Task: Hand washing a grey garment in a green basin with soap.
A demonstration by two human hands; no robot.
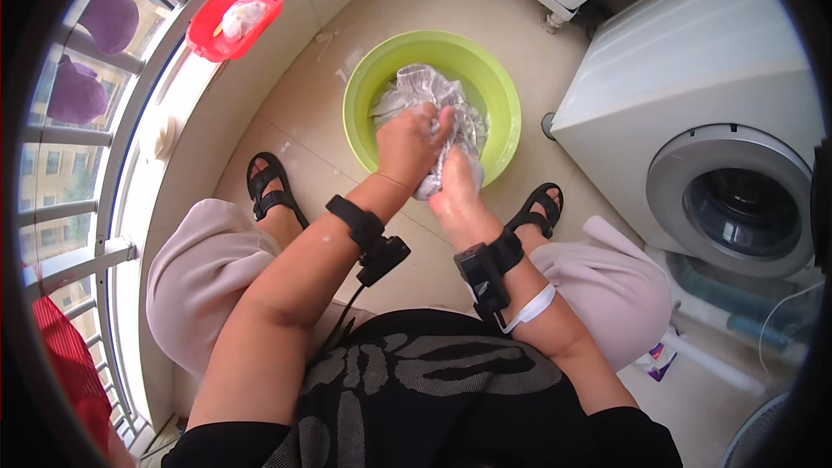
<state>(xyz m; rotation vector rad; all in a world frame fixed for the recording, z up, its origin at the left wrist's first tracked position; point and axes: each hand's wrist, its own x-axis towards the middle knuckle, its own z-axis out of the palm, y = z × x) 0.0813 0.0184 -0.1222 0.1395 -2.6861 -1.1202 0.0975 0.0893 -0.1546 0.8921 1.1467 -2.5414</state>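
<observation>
A green plastic basin [500,156] stands on the tiled floor between my feet, with some water inside. Bunched up in it is a wet, greyish-white striped cloth [422,88], part of which hangs near the basin's front rim. My left hand [411,143] grips a fold of this cloth, its fingers curled and wet. Close beside it, lower and to the right, my right hand [460,175] holds another part of the same cloth. Both hands are over the near side of the basin. The cloth hides some of the right hand's fingers.
On the window ledge at upper left sits a red plastic basket [273,0] holding a white bundle [244,18]. A bar of soap [158,138] lies on the ledge too. To the right stands a white front-loading washing machine [617,97]. Metal railings [68,135] line the left side.
</observation>
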